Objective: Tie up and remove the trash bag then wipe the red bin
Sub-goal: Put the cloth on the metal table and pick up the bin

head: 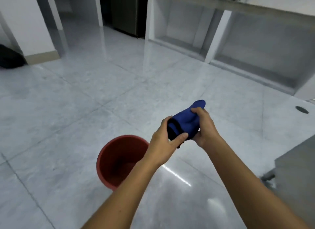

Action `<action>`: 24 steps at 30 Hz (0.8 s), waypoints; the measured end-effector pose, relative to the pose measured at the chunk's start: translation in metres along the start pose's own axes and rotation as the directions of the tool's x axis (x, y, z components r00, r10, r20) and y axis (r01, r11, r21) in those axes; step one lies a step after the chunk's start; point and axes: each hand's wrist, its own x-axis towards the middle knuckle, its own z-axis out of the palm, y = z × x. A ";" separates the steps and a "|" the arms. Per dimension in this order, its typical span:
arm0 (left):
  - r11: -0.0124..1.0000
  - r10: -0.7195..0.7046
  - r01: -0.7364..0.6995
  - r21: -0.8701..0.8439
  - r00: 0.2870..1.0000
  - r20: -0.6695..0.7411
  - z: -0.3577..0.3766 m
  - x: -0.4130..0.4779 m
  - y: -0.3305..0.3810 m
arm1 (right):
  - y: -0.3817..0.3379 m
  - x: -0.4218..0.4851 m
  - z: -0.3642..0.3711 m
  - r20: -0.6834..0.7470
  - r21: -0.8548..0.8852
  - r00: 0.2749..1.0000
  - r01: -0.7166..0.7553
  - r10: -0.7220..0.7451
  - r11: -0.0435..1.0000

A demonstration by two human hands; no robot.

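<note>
Blue cloth (185,121): folded bundle held between both hands, raised above the floor. Left hand (164,140): curled round the near end of the cloth, thumb laid across it. Right hand (204,128): gripping the other side, fingers wrapped over the upper edge; the hands are close together, joined by the cloth. Red bin (110,160): upright on the tiled floor (85,100), below and just left of the left hand, its right rim hidden behind that wrist, bare red interior showing. Dark bundle (8,58): far left of the hands, beside a wall corner, too blurred to identify. Open white shelving (187,32): beyond the hands
</note>
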 end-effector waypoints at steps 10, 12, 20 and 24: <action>0.983 0.039 -0.029 -0.182 0.998 0.054 -0.001 -0.002 0.361 | -0.324 -0.197 -0.048 -0.092 -0.360 0.987 0.092 -0.134 0.929; 0.978 0.027 0.014 -0.208 0.981 0.194 0.006 -0.014 0.414 | -0.364 -0.243 -0.074 -0.067 -0.398 0.982 0.135 -0.175 0.907; 0.986 -0.162 0.166 0.035 0.865 0.475 0.108 -0.094 0.557 | -0.415 -0.433 -0.183 -0.478 -0.486 0.742 0.222 -0.470 0.845; 0.999 -0.039 0.017 0.040 0.769 0.638 0.179 -0.159 0.579 | -0.405 -0.489 -0.252 -0.731 -0.375 0.577 0.107 -0.364 0.921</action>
